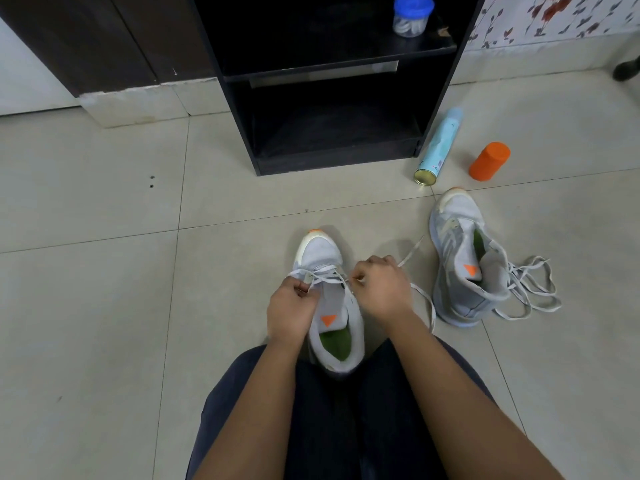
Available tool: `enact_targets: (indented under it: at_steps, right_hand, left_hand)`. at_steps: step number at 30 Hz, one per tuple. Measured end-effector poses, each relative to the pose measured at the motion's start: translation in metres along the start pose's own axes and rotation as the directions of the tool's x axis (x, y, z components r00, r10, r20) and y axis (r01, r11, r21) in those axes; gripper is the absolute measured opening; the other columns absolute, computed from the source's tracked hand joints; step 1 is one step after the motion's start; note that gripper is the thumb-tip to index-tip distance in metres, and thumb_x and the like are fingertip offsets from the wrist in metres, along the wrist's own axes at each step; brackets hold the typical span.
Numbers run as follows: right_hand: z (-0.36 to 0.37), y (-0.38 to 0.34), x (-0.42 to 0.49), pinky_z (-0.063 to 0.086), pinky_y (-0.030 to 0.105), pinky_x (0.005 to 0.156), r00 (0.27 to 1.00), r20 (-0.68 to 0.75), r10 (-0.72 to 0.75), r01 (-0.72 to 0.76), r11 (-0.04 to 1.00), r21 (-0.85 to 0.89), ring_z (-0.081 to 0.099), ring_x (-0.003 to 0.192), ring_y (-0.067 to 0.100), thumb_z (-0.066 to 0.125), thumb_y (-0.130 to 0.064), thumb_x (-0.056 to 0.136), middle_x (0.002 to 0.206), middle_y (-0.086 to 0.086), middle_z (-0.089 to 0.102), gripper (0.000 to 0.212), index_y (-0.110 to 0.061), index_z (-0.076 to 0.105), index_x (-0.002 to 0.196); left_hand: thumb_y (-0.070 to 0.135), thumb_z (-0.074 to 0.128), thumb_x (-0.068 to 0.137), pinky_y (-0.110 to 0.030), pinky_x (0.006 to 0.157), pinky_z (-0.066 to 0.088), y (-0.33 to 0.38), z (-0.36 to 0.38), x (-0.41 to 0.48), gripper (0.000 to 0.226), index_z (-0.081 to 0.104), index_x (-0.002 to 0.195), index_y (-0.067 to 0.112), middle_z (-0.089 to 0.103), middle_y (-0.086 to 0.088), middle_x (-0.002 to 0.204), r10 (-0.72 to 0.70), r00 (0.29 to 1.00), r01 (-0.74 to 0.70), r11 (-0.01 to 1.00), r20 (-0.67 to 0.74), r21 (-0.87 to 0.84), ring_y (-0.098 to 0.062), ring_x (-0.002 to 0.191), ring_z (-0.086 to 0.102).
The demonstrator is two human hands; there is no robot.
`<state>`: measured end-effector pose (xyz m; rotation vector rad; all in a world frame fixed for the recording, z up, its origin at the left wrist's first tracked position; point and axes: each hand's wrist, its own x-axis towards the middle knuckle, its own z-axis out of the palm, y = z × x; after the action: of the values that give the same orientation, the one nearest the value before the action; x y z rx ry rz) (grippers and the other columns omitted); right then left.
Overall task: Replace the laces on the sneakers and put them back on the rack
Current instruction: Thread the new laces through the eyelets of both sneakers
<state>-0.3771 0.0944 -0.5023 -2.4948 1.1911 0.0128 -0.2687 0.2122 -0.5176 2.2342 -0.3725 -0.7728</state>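
Observation:
A grey sneaker [320, 252] with an orange triangle on its tongue stands on the floor between my knees, toe pointing away. My left hand [290, 310] pinches the white lace [320, 271] at the shoe's left eyelets. My right hand [379, 285] pinches the same lace at the right eyelets, and its free end trails off to the right. A second grey sneaker [457, 258] lies to the right, with a loose white lace [530, 289] heaped beside its heel.
A black shoe rack [332, 77] with open shelves stands straight ahead; a blue-lidded jar [412, 15] sits on its upper shelf. A light blue spray can [438, 147] lies on the tiled floor right of the rack, next to an orange container [489, 161].

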Motion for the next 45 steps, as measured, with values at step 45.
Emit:
enact_targets:
  at_steps: [45]
  right_hand:
    - [0.012,0.012,0.004,0.045,0.020,0.053,0.822,0.528,0.215,-0.569,0.364,0.737,0.062,0.049,0.008,0.058,-0.007,0.093,0.076,0.014,0.056,0.024,-0.007,0.051,0.070]
  left_hand:
    - [0.021,0.058,0.086,-0.027,0.061,0.038,0.009,0.000,-0.007,0.008,0.059,0.094,0.023,0.056,0.002,0.096,0.238,0.963,-0.192,0.934,-0.125,0.303,-0.020,0.074,0.057]
